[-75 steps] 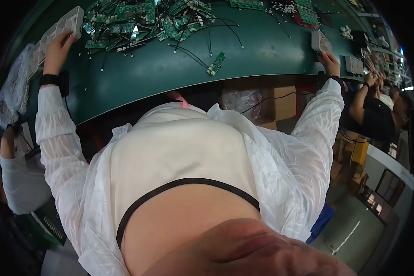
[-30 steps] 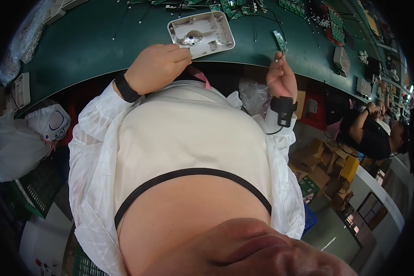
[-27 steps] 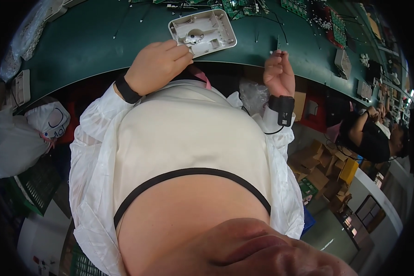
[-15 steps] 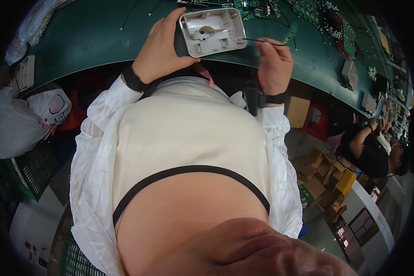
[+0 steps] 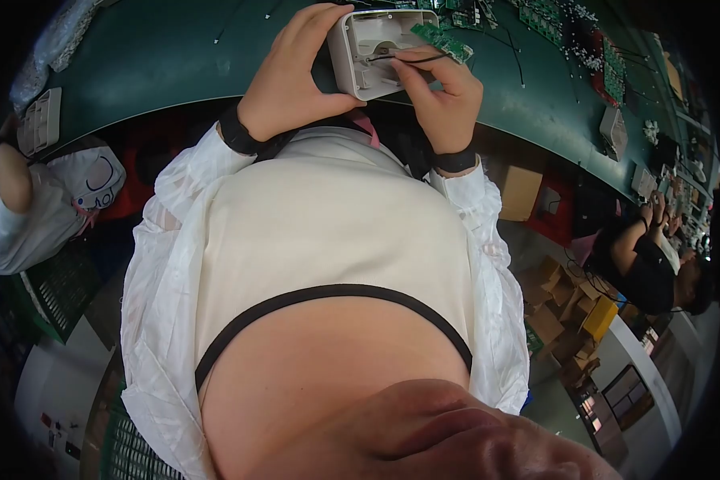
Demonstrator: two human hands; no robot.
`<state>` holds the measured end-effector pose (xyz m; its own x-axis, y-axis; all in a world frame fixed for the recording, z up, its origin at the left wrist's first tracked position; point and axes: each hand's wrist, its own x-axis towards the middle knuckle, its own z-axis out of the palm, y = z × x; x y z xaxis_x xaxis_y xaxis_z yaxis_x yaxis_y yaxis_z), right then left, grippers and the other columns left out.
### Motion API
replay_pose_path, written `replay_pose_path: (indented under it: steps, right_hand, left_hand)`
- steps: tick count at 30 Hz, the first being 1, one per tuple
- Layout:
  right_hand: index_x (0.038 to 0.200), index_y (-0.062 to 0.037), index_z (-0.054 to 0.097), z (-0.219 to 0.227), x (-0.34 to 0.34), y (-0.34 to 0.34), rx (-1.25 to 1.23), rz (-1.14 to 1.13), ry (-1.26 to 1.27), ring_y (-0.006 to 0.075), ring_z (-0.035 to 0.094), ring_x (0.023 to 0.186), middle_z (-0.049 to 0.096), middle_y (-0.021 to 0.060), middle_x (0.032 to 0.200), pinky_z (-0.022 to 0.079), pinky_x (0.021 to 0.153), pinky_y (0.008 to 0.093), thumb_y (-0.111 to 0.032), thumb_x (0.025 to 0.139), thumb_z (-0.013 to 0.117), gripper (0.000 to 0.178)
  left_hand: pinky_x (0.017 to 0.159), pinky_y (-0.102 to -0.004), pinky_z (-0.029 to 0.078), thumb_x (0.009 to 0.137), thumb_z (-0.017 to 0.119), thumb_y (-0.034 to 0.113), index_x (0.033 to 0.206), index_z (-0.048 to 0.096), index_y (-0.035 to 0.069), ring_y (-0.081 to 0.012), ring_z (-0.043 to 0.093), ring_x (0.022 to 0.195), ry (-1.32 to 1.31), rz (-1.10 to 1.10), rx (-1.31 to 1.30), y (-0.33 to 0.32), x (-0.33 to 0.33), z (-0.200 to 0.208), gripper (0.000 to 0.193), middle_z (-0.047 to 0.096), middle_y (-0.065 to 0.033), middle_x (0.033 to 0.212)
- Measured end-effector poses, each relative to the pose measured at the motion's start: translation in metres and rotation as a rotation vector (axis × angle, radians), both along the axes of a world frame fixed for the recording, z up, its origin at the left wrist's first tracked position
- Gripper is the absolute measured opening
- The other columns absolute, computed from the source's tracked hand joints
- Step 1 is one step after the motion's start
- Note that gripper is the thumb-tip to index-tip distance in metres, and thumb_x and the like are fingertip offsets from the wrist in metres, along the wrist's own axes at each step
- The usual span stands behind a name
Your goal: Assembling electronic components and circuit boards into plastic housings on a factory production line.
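My left hand [image 5: 296, 80] grips the left side of a white plastic housing [image 5: 346, 68], fingers along its far edge and thumb at the near edge. The housing is tilted, and its hollow inside with molded posts faces me. Between the thumb and fingers of my right hand [image 5: 444, 96] is a thin black cable [image 5: 412, 60]; its end reaches into the housing. A small green circuit board [image 5: 440, 40] hangs by the right hand's fingers, over the housing's far right corner. Part of the housing's inside is hidden by my right hand.
On the green workbench [image 5: 176, 60] several circuit boards [image 5: 540, 20] and loose cables lie toward the right. Another white housing [image 5: 614, 132] stands near the right edge, and one [image 5: 40, 122] at the far left. Co-workers [image 5: 644, 256] sit on both sides.
My right hand has moved left, bringing the cable end into the housing and the small board over its corner. The housing has shifted slightly right and tilted. The left co-worker's arm has moved.
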<state>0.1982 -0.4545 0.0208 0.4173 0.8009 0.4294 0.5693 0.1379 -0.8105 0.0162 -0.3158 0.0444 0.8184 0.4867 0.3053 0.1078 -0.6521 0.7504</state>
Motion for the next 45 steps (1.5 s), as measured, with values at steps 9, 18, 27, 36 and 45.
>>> replay_pose_path:
  steps: [9, 18, 27, 36, 45]
  right_hand:
    - [0.091, -0.0012, 0.076, 0.002, -0.015, 0.007, 0.121, -0.089, -0.230, 0.0225, 0.074, 0.086, 0.078, 0.0088, 0.093, 0.055, 0.078, 0.0301, 0.000, 0.079, 0.082, 0.013]
    - [0.090, -0.0031, 0.076, 0.014, -0.015, 0.007, -0.096, 0.060, -0.325, 0.0224, 0.068, 0.079, 0.075, 0.0071, 0.091, 0.053, 0.073, 0.0300, 0.000, 0.076, 0.082, 0.016]
    - [0.100, -0.0037, 0.072, 0.009, 0.006, 0.004, 0.004, -0.196, 0.088, 0.0214, 0.064, 0.079, 0.070, 0.0078, 0.103, 0.053, 0.075, 0.0327, 0.003, 0.076, 0.080, 0.027]
    - [0.101, -0.0036, 0.071, 0.041, 0.010, -0.003, 0.065, 0.193, -0.358, 0.0277, 0.069, 0.093, 0.073, 0.0098, 0.111, 0.054, 0.078, 0.0350, 0.003, 0.074, 0.081, 0.029]
    - [0.096, -0.0038, 0.072, 0.032, -0.018, -0.011, -0.055, 0.336, -0.266, 0.0303, 0.066, 0.093, 0.073, 0.0085, 0.103, 0.052, 0.079, 0.0366, 0.000, 0.073, 0.082, 0.025]
  left_hand:
    - [0.113, -0.0433, 0.040, 0.067, 0.090, 0.020, 0.151, 0.035, 0.004, -0.0368, 0.048, 0.135, -0.785, -0.277, 0.106, 0.020, 0.027, -0.062, 0.102, 0.043, -0.0205, 0.143]
    - [0.107, -0.0395, 0.048, 0.072, 0.085, 0.004, 0.157, 0.025, 0.006, -0.0245, 0.053, 0.132, -0.055, -0.089, -0.556, -0.005, -0.012, 0.000, 0.104, 0.042, -0.0159, 0.146]
    - [0.104, -0.0383, 0.051, 0.073, 0.083, 0.000, 0.158, 0.021, 0.006, -0.0243, 0.060, 0.125, -0.036, -0.139, -0.627, 0.008, -0.011, -0.012, 0.106, 0.048, -0.0139, 0.142]
    - [0.087, -0.0335, 0.057, 0.071, 0.085, 0.001, 0.158, 0.023, 0.006, -0.0202, 0.066, 0.105, 0.055, -0.061, -0.622, 0.013, -0.023, -0.005, 0.106, 0.051, -0.0144, 0.138]
    - [0.070, -0.0290, 0.056, 0.071, 0.085, 0.001, 0.157, 0.024, 0.007, -0.0161, 0.066, 0.086, -0.392, -0.305, -0.352, 0.023, -0.019, -0.028, 0.106, 0.054, -0.0141, 0.134]
